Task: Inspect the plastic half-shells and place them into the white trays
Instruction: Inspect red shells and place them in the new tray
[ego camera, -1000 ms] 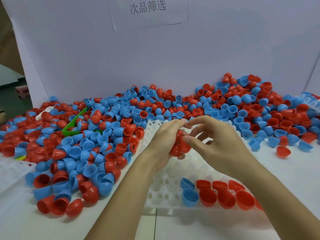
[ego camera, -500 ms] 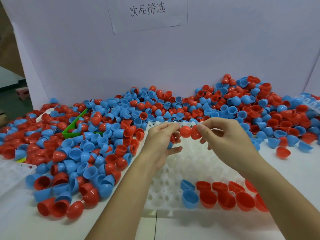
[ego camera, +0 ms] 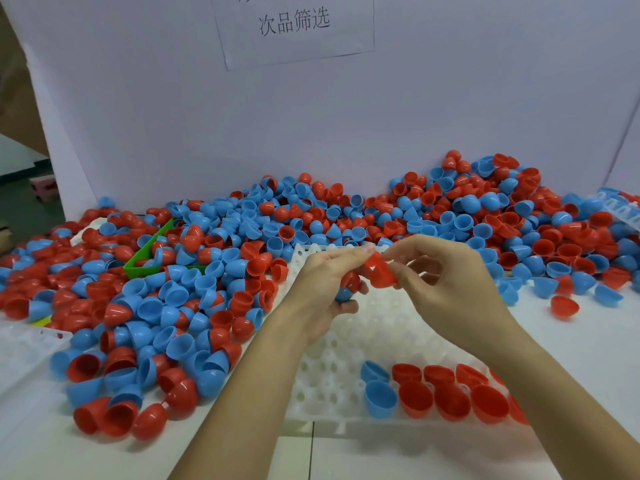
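Note:
My right hand (ego camera: 446, 285) pinches a red half-shell (ego camera: 382, 276) between thumb and fingers, held above the white tray (ego camera: 374, 327). My left hand (ego camera: 325, 289) is curled around a few more shells, a red one and a blue one (ego camera: 344, 293) showing in the palm; its fingertips touch the red half-shell too. In the tray's near rows sit two blue half-shells (ego camera: 379, 398) and several red half-shells (ego camera: 450, 400), open side up. A big heap of red and blue half-shells (ego camera: 194, 292) covers the table to the left and behind.
A green bin (ego camera: 147, 266) lies half buried in the heap at left. Another white tray (ego camera: 24, 344) shows at the left edge and one more (ego camera: 623, 209) at the far right. A white backboard with a paper sign (ego camera: 294, 26) stands behind. A lone red shell (ego camera: 564, 306) lies right.
My hands have drawn slightly apart and lifted; the red half-shell came out of the cluster in my left hand and now sits in my right fingertips.

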A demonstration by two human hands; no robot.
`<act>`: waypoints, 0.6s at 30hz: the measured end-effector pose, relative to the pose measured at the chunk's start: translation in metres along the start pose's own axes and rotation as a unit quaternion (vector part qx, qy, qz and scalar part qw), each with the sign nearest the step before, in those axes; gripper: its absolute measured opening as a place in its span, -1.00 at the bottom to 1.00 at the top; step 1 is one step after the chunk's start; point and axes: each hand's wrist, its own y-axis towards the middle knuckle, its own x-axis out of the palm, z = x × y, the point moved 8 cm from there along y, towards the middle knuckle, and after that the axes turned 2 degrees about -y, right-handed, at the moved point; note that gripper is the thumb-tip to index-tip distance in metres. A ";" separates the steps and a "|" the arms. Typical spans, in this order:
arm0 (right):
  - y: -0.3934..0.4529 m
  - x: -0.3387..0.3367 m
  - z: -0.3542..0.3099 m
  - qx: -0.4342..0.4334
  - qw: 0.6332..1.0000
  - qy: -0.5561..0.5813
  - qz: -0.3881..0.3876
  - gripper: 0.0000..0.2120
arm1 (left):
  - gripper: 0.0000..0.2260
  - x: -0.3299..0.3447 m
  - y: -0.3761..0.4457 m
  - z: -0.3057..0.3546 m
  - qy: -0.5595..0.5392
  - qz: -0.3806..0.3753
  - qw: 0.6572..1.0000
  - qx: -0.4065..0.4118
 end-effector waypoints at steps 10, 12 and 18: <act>-0.002 0.005 -0.004 -0.032 0.991 -0.129 -0.006 -0.88 | -0.76 -0.004 0.000 0.008 0.016 -0.009 0.999 0.050; -0.006 0.010 -0.011 -0.030 0.991 -0.120 -0.045 -0.92 | -0.79 -0.022 0.002 0.008 -0.018 0.088 0.995 0.049; -0.026 0.041 -0.042 -0.041 0.966 -0.140 -0.214 -0.97 | -0.82 -0.047 0.001 0.003 -0.046 0.211 0.976 0.026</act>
